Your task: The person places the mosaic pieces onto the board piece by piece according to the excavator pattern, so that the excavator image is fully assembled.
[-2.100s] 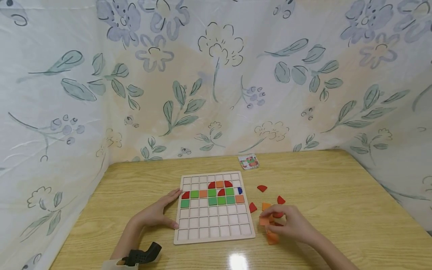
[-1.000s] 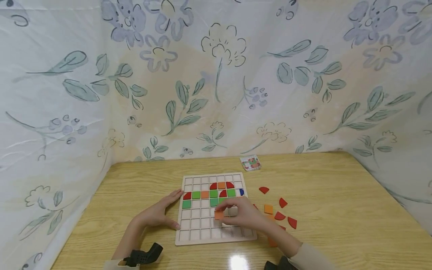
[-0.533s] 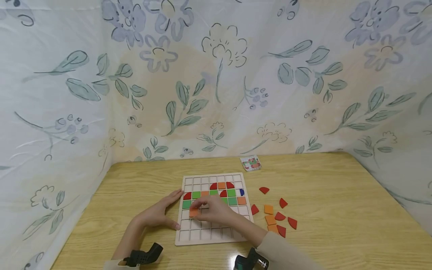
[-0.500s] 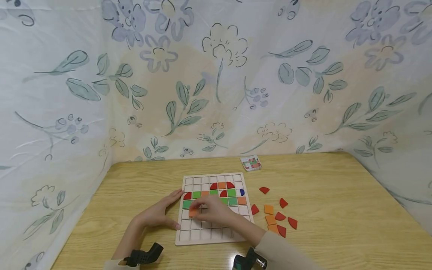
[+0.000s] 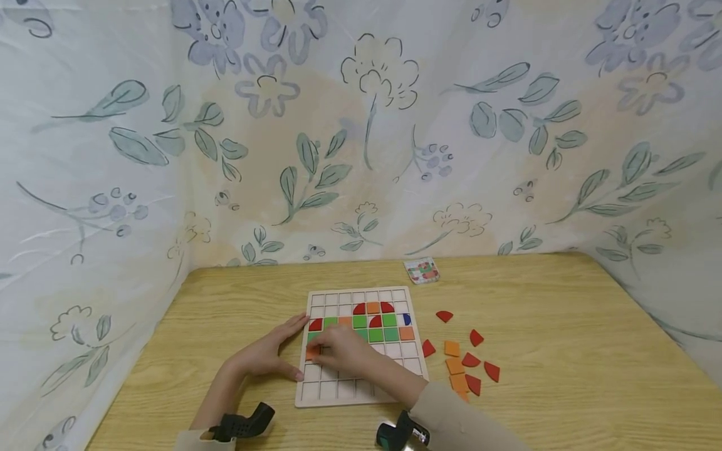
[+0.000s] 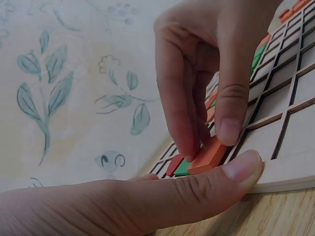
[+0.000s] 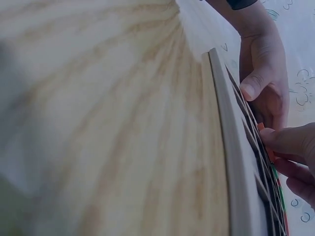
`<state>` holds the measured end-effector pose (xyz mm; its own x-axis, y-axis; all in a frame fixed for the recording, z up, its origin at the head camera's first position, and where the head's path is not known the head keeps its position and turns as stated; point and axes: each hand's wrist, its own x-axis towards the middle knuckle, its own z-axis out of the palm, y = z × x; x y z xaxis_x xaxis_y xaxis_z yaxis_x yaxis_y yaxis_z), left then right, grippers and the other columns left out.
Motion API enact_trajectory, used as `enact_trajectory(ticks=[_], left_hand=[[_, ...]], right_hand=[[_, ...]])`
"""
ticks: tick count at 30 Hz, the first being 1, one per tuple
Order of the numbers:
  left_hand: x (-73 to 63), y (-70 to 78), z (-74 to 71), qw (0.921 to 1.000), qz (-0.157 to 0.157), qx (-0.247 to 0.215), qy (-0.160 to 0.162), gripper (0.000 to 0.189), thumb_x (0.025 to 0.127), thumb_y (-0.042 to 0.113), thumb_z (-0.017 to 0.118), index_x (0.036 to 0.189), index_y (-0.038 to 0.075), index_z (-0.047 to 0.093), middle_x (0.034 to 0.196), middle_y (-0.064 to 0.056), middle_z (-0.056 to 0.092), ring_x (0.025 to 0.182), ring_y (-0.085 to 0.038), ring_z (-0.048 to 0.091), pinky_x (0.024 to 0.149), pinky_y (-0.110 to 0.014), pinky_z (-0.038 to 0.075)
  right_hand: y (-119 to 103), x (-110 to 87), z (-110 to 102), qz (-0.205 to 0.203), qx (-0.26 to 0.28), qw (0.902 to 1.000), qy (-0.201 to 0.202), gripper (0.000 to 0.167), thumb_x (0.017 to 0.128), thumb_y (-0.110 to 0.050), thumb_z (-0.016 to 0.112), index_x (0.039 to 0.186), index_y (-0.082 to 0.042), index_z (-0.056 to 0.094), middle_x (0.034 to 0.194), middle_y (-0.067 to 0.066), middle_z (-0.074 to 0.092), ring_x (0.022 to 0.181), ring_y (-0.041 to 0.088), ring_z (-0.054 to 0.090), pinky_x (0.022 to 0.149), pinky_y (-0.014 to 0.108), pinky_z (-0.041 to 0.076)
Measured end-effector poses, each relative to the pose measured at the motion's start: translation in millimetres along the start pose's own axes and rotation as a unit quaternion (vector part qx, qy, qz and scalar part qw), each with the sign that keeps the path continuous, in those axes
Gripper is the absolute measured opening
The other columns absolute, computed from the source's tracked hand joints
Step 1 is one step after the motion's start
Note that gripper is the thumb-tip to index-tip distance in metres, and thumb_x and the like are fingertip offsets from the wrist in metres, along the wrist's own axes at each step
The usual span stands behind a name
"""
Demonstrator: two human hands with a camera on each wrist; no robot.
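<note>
A wooden grid board (image 5: 361, 393) lies on the table, with red, green and orange pieces and one blue-marked piece set in its upper rows. My right hand (image 5: 345, 348) pinches an orange square tile (image 6: 207, 156) between thumb and fingers at the board's left column, just below a green tile. In the left wrist view the tile is tilted over its cell. My left hand (image 5: 265, 354) rests along the board's left edge, fingers spread, with its thumb (image 6: 243, 167) on the rim. The right hand hides part of the green row beneath it.
Right of the board lie loose orange square tiles (image 5: 452, 348) and red quarter-circle pieces (image 5: 476, 338). A small pattern card (image 5: 422, 270) is at the back of the wooden table (image 5: 524, 300). A floral cloth (image 5: 372, 156) hangs behind and at the sides.
My right hand has picked an orange tile from the loose pieces and carried it left across the board to the left column. The left hand has stayed at the board's edge.
</note>
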<state>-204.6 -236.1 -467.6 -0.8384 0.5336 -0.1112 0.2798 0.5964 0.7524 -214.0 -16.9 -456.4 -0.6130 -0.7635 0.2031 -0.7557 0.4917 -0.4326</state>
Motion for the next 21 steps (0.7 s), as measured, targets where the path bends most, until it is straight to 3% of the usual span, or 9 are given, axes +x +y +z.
enact_trajectory(ticks=[9, 21], left_hand=[[-0.4, 2.4, 0.9, 1.0, 0.0, -0.001, 0.0, 0.106, 0.066, 0.039, 0.081, 0.148, 0.013, 0.02, 0.155, -0.011, 0.01, 0.14, -0.037, 0.004, 0.106, -0.062, 0.012], [-0.9, 2.9, 2.8, 1.0, 0.004, 0.006, 0.001, 0.105, 0.066, 0.035, 0.081, 0.148, 0.012, 0.02, 0.154, -0.013, 0.011, 0.139, -0.04, 0.005, 0.104, -0.065, 0.013]], right_hand=[[0.0, -2.2, 1.7, -0.009, 0.009, 0.9999, 0.001, 0.018, 0.082, -0.024, 0.07, 0.097, -0.014, 0.073, 0.094, -0.009, 0.07, 0.091, 0.001, 0.059, 0.08, 0.013, 0.046], [-0.3, -6.0, 4.6, 0.002, 0.026, 0.9996, 0.012, 0.024, 0.082, -0.027, 0.07, 0.104, -0.015, 0.07, 0.1, -0.01, 0.068, 0.094, 0.001, 0.057, 0.082, 0.017, 0.046]])
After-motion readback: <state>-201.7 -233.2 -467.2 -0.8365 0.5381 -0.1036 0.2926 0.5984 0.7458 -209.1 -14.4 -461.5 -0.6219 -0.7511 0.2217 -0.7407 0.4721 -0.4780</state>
